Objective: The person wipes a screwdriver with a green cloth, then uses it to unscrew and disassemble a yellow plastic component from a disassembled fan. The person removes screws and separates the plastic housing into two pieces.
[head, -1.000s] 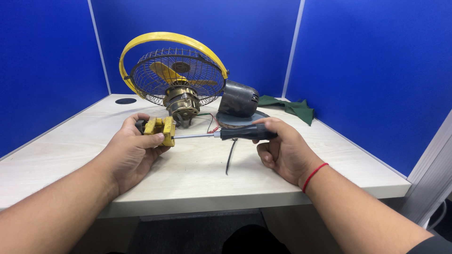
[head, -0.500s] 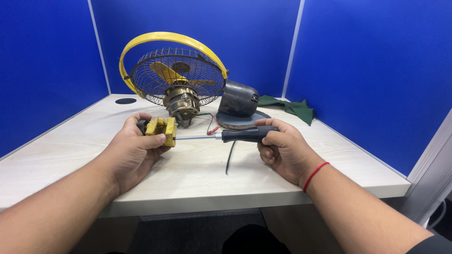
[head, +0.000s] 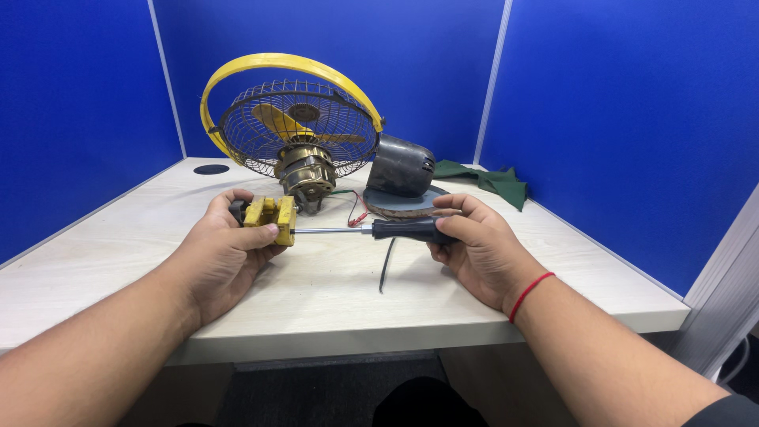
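Observation:
My left hand (head: 225, 253) grips a small yellow block-shaped part (head: 271, 215) just above the desk. My right hand (head: 474, 249) holds a screwdriver (head: 371, 231) by its black handle; the metal shaft runs left and its tip meets the right side of the yellow part. A red band circles my right wrist. Behind my hands lies a dismantled table fan (head: 296, 126) with a yellow rim, wire grille and exposed brass-coloured motor (head: 307, 170).
A dark round motor cover (head: 401, 168) rests on a disc base behind the screwdriver. Red and green wires (head: 352, 209) trail from the motor. A black cable (head: 386, 265) lies on the pale desk (head: 332, 304). A green cloth (head: 490, 180) sits back right. Blue partitions surround the desk.
Both hands stay almost still; the screwdriver and yellow part have shifted only slightly.

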